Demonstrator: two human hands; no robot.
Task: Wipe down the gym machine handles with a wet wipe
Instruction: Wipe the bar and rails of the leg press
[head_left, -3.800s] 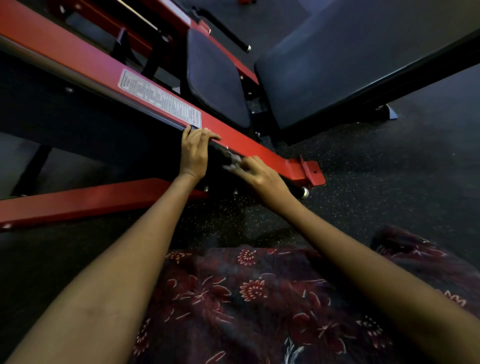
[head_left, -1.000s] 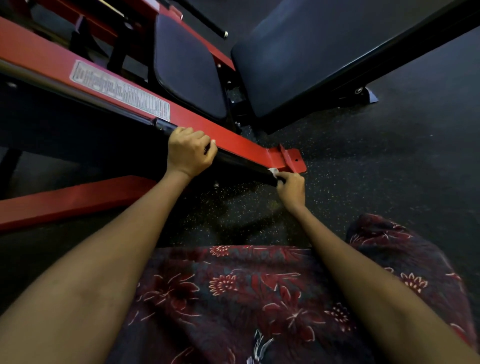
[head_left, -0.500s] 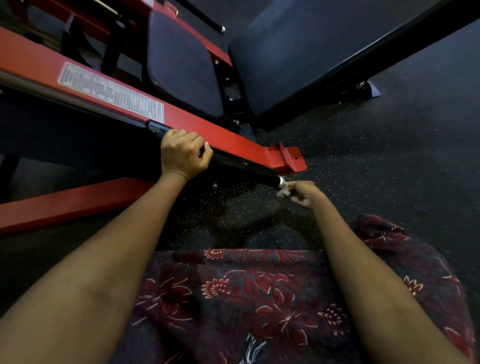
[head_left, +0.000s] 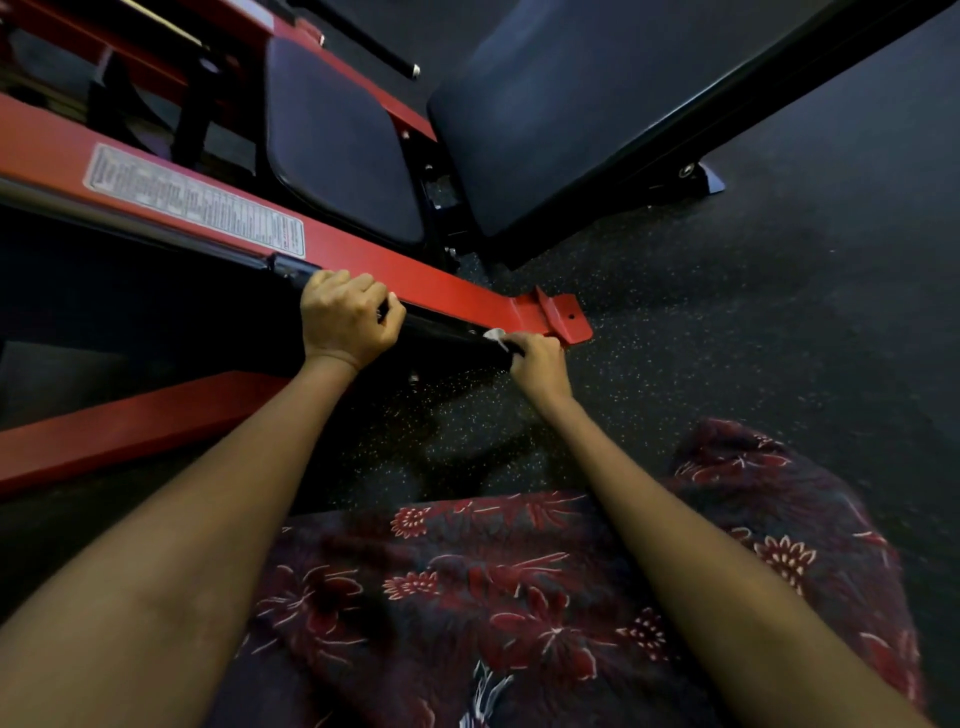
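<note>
Left grip: closed around the black handle, fingers curled over the top of the bar, thumb side toward the red beam; knuckles upward.
Right grip: closed on the wet wipe, pinching it against the free end of the handle; fingers curled, back of hand toward the camera.
Wet wipe: small white crumpled piece, only a corner visible above the right fingers, touching the bar near its end.
Handle: dark bar running diagonally from upper left to lower right, just beside and below the red beam; stretch between the two hands bare.
Red beam: painted steel member parallel to the handle, ending in a flanged red bracket with a hole, just beyond the right hand.
Label: white printed plate fixed on the beam, up and left of the left hand; text too small to read.
Seat pads: two dark padded cushions behind the beam, smaller one at left, larger one at right.
Floor: dark rubber, speckled.
Lower foreground: dark fabric with red floral print, between and below both forearms.
</note>
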